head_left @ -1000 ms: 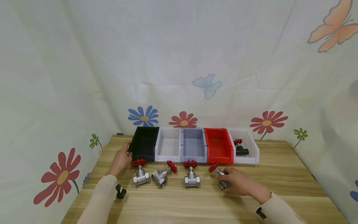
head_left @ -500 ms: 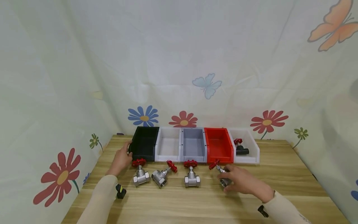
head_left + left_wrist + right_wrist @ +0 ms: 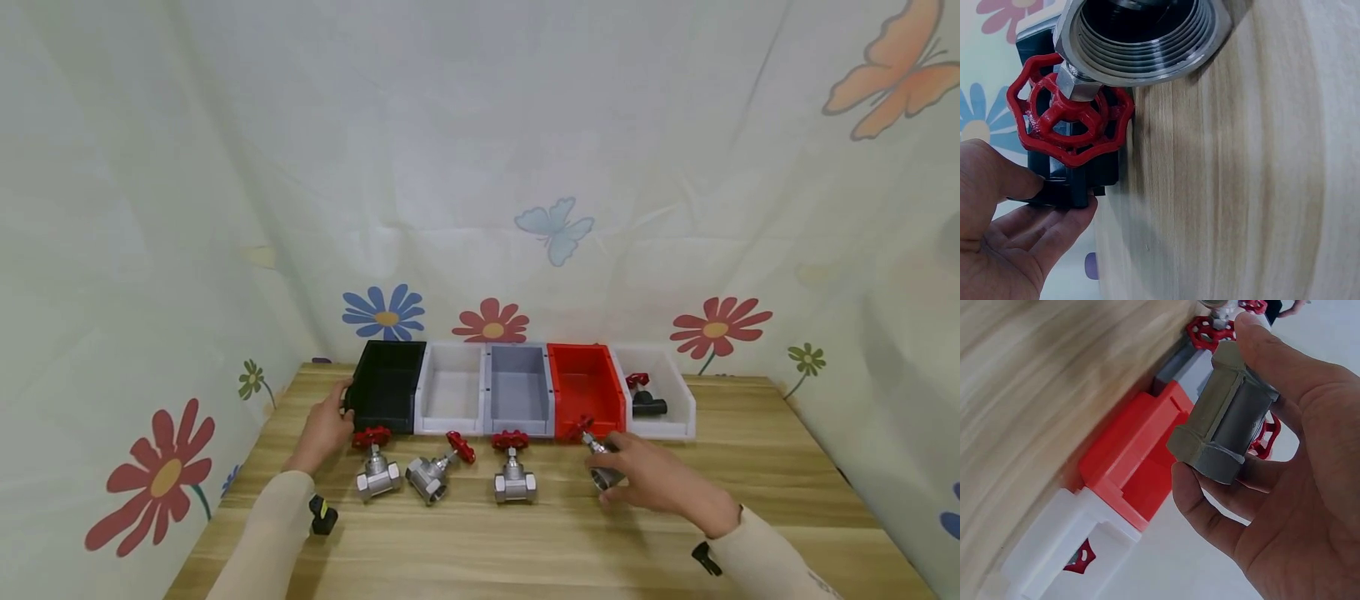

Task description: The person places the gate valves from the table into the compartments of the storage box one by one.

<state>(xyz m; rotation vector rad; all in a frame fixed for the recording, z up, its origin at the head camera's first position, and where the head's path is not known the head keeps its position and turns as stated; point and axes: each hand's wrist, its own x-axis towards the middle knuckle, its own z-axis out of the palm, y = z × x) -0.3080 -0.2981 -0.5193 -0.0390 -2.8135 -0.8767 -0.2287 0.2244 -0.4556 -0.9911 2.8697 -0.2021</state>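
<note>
My right hand [image 3: 656,475] grips a metal gate valve [image 3: 606,477] by its body, in front of the red bin [image 3: 587,396]. In the right wrist view the valve body [image 3: 1225,415] lies between thumb and fingers, off the wood, its red handwheel partly hidden behind. My left hand [image 3: 324,429] pinches the left side of the black bin [image 3: 384,423]; the left wrist view has thumb and fingers on either side of the bin's edge [image 3: 1060,195]. Three more valves stand or lie on the table: a left one [image 3: 378,477], a tilted one [image 3: 429,477] and a middle one [image 3: 515,483].
Between the black and red bins stand a white bin [image 3: 452,423] and a grey bin [image 3: 519,423]. The right-hand white bin [image 3: 663,431] holds a black pipe fitting [image 3: 649,407] with a red handwheel. A flowered cloth [image 3: 465,167] hangs behind the wooden table [image 3: 450,550].
My right hand has raised the valve slightly and moved it toward the red bin, so its handwheel now overlaps the bin's front. The left hand stays on the black bin.
</note>
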